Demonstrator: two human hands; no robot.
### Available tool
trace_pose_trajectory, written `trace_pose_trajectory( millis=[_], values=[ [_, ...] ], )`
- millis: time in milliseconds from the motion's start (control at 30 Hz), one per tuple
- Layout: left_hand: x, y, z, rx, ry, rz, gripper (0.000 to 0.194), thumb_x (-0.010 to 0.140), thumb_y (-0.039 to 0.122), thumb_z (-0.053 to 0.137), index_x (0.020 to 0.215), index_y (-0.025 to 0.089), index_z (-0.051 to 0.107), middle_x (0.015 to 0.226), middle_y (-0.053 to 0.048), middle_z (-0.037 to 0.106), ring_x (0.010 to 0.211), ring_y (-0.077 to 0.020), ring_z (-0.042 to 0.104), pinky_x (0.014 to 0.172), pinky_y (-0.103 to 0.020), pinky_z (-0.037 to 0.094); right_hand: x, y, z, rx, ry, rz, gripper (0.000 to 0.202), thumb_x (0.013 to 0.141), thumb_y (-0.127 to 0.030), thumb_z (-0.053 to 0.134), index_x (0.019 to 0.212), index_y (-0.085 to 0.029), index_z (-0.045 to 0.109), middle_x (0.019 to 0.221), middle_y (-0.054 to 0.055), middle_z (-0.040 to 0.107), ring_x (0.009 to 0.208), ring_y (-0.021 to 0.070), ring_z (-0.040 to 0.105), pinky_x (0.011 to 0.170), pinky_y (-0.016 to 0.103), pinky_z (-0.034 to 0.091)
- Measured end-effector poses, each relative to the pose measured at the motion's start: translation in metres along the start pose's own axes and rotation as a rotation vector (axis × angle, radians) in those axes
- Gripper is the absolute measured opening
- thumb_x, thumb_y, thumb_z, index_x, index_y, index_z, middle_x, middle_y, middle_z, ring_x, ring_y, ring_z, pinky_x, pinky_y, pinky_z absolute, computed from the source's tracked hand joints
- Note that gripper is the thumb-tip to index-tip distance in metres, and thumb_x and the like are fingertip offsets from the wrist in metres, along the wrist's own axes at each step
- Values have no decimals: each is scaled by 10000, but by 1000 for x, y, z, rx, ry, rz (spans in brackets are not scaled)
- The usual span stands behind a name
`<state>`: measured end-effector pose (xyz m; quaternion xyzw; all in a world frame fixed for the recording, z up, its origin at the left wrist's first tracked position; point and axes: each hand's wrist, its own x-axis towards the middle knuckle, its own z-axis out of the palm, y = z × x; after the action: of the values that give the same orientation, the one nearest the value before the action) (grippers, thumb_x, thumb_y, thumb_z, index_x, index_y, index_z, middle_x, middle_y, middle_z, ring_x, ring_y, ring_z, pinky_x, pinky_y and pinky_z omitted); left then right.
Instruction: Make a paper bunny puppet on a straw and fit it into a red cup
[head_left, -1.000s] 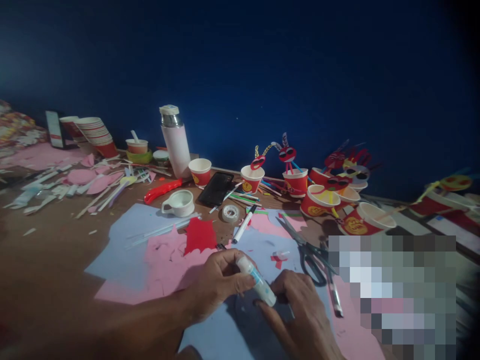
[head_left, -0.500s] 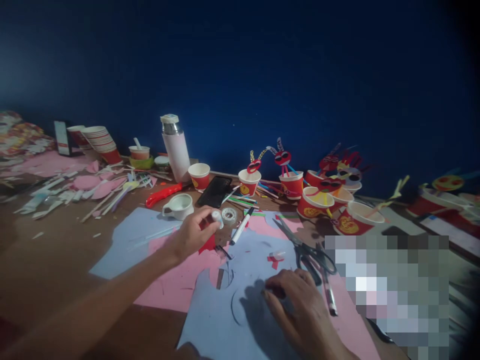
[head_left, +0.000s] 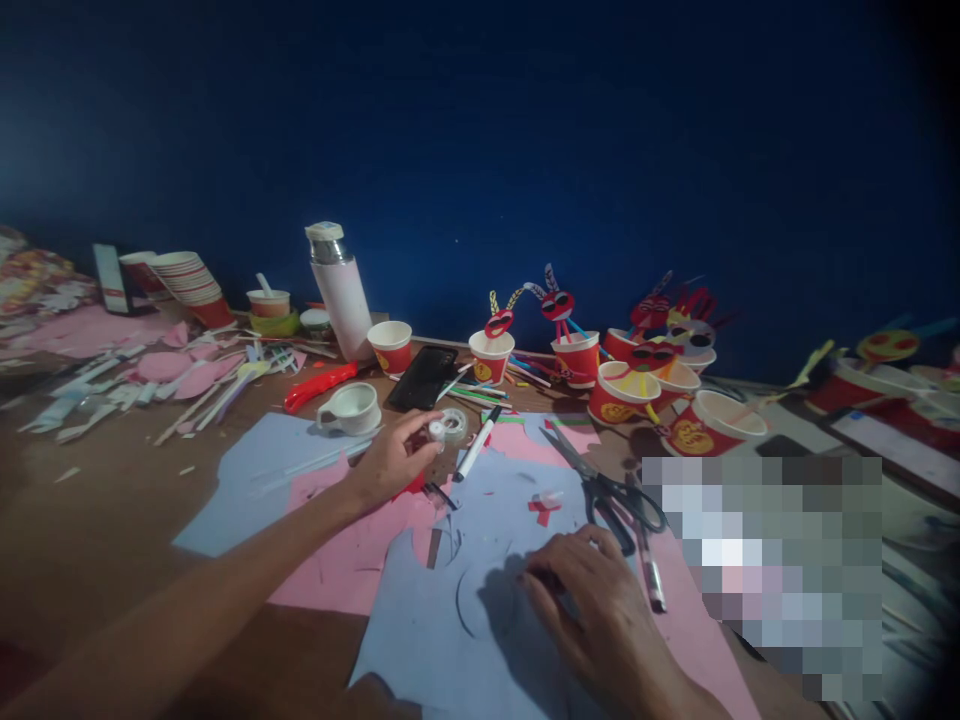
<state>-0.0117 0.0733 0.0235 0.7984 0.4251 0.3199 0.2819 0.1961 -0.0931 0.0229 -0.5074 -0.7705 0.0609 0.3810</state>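
Note:
My left hand (head_left: 397,458) reaches over the pink paper (head_left: 330,560), its fingers closed on a small white-capped tube (head_left: 436,432). Right behind that tube lies a clear roll of tape (head_left: 453,425). My right hand (head_left: 592,600) is low over the light blue paper (head_left: 442,650), with fingers curled in and their tips hidden; whether anything is in them cannot be seen. A curved dark outline marks the paper beside it. Scissors (head_left: 600,490) and a dark pen (head_left: 651,560) lie just beyond this hand. A white marker (head_left: 477,445) rests between both hands, and small red scraps (head_left: 541,512) lie nearby.
A white cup (head_left: 351,408), a black phone (head_left: 424,378), a red cutter (head_left: 319,388) and a pale flask (head_left: 341,300) stand or lie behind. Red paper cups (head_left: 491,355), some with paper faces, line the wall. Paper scraps (head_left: 180,375) cover the left; the right is pixelated.
The view has shifted slightly, so most things sit a little further left and up. My left hand's tube is now closer to the tape roll. My right hand has barely moved.

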Motion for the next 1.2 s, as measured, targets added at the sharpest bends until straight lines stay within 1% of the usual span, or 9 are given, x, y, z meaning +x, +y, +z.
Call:
trace_pose_trajectory(
  millis=[133, 333, 533, 600, 700, 767, 833, 933, 1200],
  values=[
    [-4, 3, -2, -6, -6, -31, 416, 755, 257, 559, 1161, 172, 579, 1017, -48, 621, 862, -172, 596, 790, -272, 469, 0, 1, -1, -15, -30, 12, 82, 833, -129, 534, 790, -180, 582, 688, 2, 614, 619, 145, 502, 723, 318, 312],
    [-20, 3, -22, -22, 3, -158, 564, 754, 260, 555, 1295, 156, 434, 967, -57, 596, 492, -65, 446, 479, -206, 407, -1, 10, -4, -119, -129, 88, 147, 871, -151, 496, 814, -186, 627, 738, 18, 656, 688, 161, 573, 703, 331, 315],
    [-26, -2, -24, 40, -41, -174, 509, 772, 192, 491, 1279, 190, 457, 943, -41, 588, 509, -69, 466, 488, -207, 421, -2, 9, -2, -144, -229, 97, 151, 871, -154, 500, 861, -192, 645, 773, 25, 653, 727, 170, 580, 723, 345, 320],
    [-29, 1, -24, 90, -20, -115, 459, 779, 151, 453, 1234, 193, 499, 985, -52, 593, 574, -91, 511, 544, -229, 452, -2, 7, -1, -137, -244, 83, 156, 864, -145, 502, 889, -195, 647, 792, 29, 650, 747, 173, 575, 720, 343, 319],
    [-42, 18, -28, 159, 3, 135, 341, 794, 91, 436, 1089, 176, 584, 1084, -76, 582, 833, -158, 576, 742, -292, 477, -2, 4, 1, -136, -276, 54, 163, 849, -144, 513, 909, -201, 654, 799, 32, 638, 745, 173, 559, 713, 338, 317],
    [-54, 34, -28, 167, -113, 353, 279, 808, 67, 461, 1011, 176, 619, 1065, -77, 607, 998, -198, 547, 889, -338, 432, -2, 4, 2, -139, -289, 46, 160, 847, -143, 517, 903, -200, 655, 796, 34, 633, 737, 172, 552, 710, 335, 317],
    [-66, 48, -24, 156, -357, 535, 255, 826, 72, 486, 1010, 181, 624, 1037, -76, 642, 997, -206, 541, 911, -352, 418, -2, 4, 3, -139, -298, 45, 154, 846, -137, 519, 896, -195, 653, 796, 34, 632, 745, 173, 551, 712, 332, 317],
    [-74, 56, -11, 193, -585, 650, 266, 838, 175, 563, 1100, 155, 602, 1099, -119, 641, 1031, -257, 518, 940, -404, 395, -2, 7, 4, -144, -309, 46, 151, 846, -132, 526, 894, -196, 654, 789, 27, 633, 746, 167, 550, 714, 325, 316],
    [-60, 45, 4, 249, -701, 695, 229, 880, 270, 529, 1047, 153, 633, 1074, -128, 641, 983, -256, 531, 865, -371, 429, -2, 10, 3, -137, -340, 77, 132, 842, -142, 541, 888, -200, 650, 789, 20, 632, 741, 166, 545, 721, 318, 340]
  ],
)
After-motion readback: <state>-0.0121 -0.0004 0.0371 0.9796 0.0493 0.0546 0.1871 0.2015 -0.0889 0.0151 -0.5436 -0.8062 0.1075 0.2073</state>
